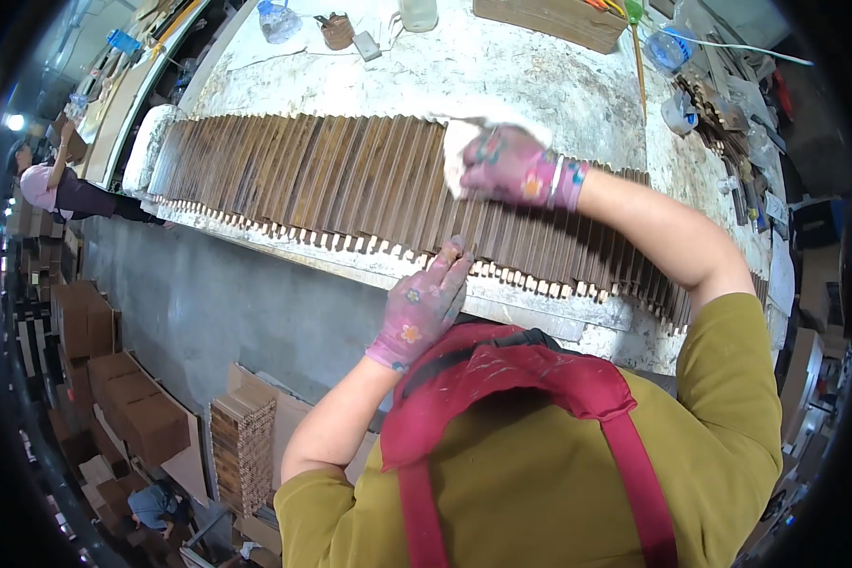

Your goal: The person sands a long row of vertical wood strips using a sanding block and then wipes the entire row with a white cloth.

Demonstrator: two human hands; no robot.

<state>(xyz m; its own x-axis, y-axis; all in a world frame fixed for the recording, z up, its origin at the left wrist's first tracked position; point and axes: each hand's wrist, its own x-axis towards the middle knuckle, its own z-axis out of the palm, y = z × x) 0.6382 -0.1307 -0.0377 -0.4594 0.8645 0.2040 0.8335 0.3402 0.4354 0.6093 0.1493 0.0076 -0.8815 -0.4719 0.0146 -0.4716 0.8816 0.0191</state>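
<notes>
A long row of dark brown wooden slats (350,175) lies side by side across the worktable, their pale tenon-like ends pointing toward me. My right hand (516,170), in a pink flowered glove, presses a white cloth (456,151) onto the slats right of the middle; its fingers are bent over the cloth. In a matching glove, my left hand (424,308) rests at the slats' near ends, with its fingertips on the wood and its fingers stretched out. Part of the cloth is hidden under my right hand.
The whitish, stained worktable (398,90) carries a brown box (549,21), a small brown pot (335,31) and plastic bottles at its far side. Tools and scraps lie at the right. Stacked slats (241,445) and cartons (137,407) stand on the floor at left. Two other people are farther off.
</notes>
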